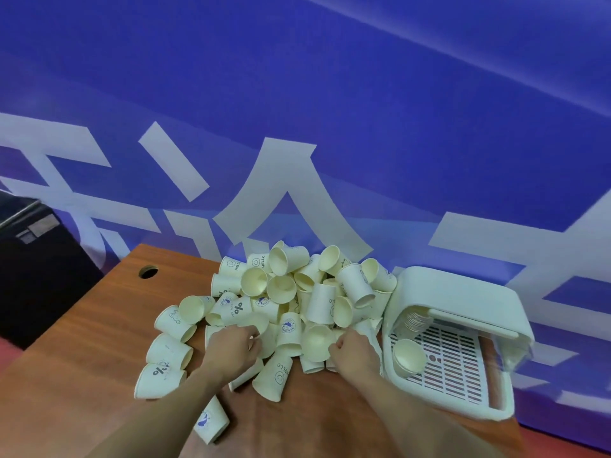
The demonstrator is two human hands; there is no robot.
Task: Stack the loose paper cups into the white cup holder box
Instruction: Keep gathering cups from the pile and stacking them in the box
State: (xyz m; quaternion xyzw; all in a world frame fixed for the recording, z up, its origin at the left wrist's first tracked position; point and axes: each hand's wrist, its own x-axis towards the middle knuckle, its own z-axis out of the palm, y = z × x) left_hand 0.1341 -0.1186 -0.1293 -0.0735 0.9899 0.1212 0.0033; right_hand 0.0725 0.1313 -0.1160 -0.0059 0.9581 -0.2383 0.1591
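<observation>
Both hands, left and right, grip cups in the pile (box at three o'clock).

Two bare forearms reach forward side by side, both hands curled.

The left hand sits at the end of a bare forearm that enters from the lower left and angles up toward the middle; its back faces the camera, knuckles bent, fingers folded under and out of sight. The right hand ends a bare forearm coming from the lower right edge; its fingers are likewise curled in, thumb side turned toward the left hand. The two hands lie near each other but apart, at about the same height.
</observation>
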